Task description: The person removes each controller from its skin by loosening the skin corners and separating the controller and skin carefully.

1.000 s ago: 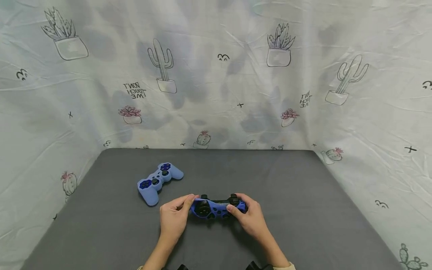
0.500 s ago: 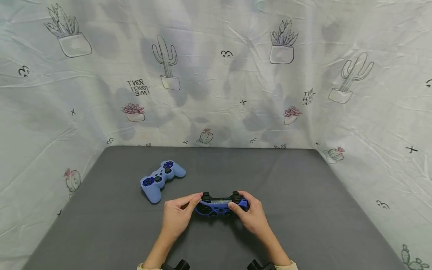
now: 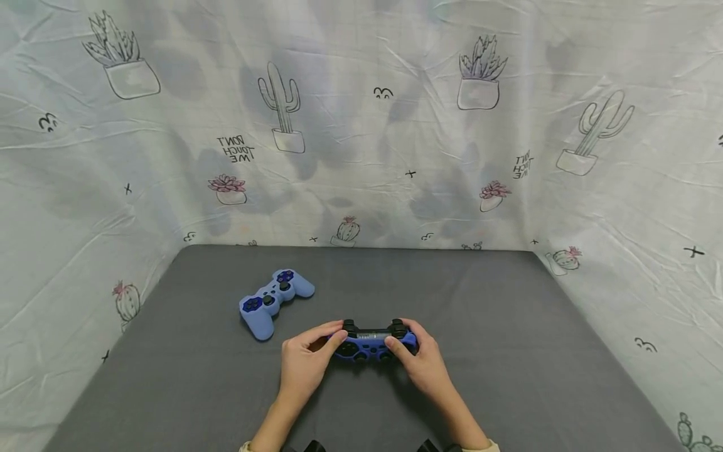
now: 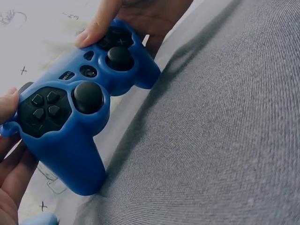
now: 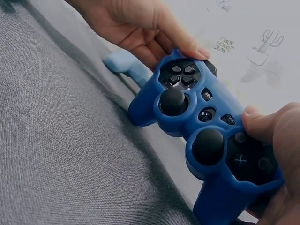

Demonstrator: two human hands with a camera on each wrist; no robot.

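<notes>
From my end, both hands are wrapped on the dark blue controller (image 3: 369,344), sitting near the middle of the grey table (image 3: 508,376), just above the cloth. Left hand (image 3: 307,364) has its fingers curled round the left grip with the thumb up by the d-pad, right hand (image 3: 420,361) does the same on the right grip, thumb at the face buttons. The skin on it looks like smooth matte silicone, rounded horns, with black glossy sticks (image 4: 88,97) and buttons poking through cutouts. Tabletop is a fine woven fabric. A bit further and to the left lies a light blue controller (image 3: 275,300), same shape, paler rubbery cover. Behind everything hangs a wrinkled cactus-print sheet (image 3: 361,125)
</notes>
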